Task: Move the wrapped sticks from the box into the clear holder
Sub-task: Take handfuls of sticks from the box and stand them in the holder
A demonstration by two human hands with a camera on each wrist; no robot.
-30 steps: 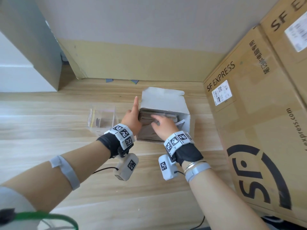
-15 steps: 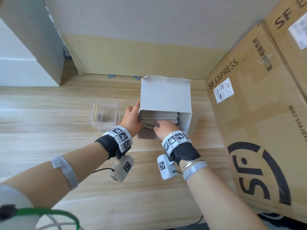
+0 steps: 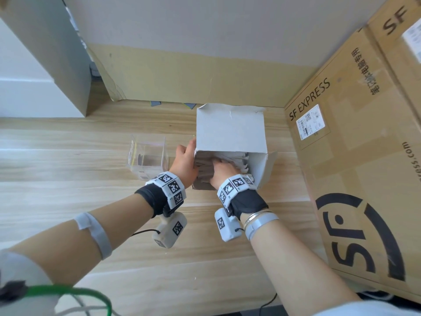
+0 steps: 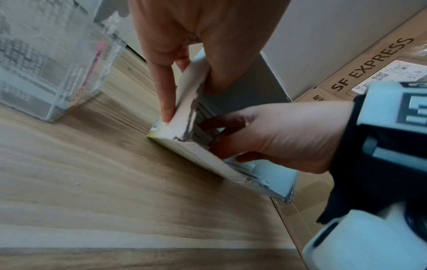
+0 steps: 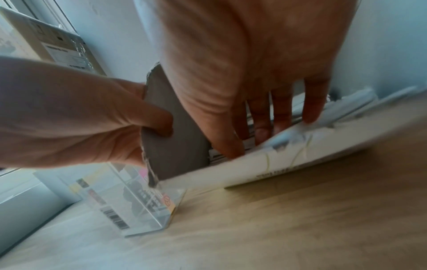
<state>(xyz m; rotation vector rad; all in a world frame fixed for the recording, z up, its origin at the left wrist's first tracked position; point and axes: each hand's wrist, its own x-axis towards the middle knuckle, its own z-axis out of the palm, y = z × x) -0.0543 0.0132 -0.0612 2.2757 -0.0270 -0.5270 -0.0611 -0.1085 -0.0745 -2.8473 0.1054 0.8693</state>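
A white cardboard box (image 3: pixel 230 131) lies on the wooden table with its opening facing me. It is packed with grey wrapped sticks (image 3: pixel 234 156). My left hand (image 3: pixel 184 160) grips the box's left wall (image 4: pixel 189 95), fingers (image 4: pixel 166 91) outside and thumb inside. My right hand (image 3: pixel 222 172) reaches into the opening, and its fingers (image 5: pixel 261 118) dig into the sticks (image 4: pixel 203 113) and curl round a bundle. The clear holder (image 3: pixel 147 158) stands just left of the box, close to my left hand, and also shows in the wrist views (image 4: pixel 53 64) (image 5: pixel 138 201).
A big SF Express carton (image 3: pixel 355 156) walls off the right side, close to the box. Cardboard (image 3: pixel 182 76) lines the back wall and a grey cabinet (image 3: pixel 45 53) stands at the back left. The wooden table (image 3: pixel 68 179) stretches left and toward me.
The box's top panel has lifted toward me. My left hand went from a pointed finger to gripping the left wall. My right hand has pushed deeper among the sticks.
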